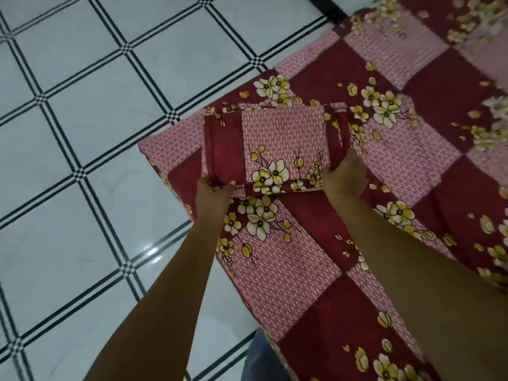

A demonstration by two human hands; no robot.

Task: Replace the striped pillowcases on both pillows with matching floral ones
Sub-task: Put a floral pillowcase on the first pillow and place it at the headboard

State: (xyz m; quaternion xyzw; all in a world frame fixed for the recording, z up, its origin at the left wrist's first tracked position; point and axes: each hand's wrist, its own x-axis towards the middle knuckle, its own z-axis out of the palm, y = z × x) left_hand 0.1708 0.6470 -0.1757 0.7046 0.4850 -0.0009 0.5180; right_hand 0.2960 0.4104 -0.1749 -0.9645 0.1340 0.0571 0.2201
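A folded floral pillowcase (275, 144), red and pink with yellow-white flowers, lies on the bed near its corner. My left hand (213, 193) grips its near left corner, fingers curled over the fold. At its near right edge, my right hand (345, 174) holds the cloth with the fingers tucked under. The bedsheet (412, 166) beneath has the same floral patchwork print. No pillows and no striped pillowcases are in view.
The bed corner (154, 149) juts over a white tiled floor (82, 133) with black grid lines to the left. A dark strip (327, 4) runs along the top edge. Blue trousers (261, 361) show at the bottom.
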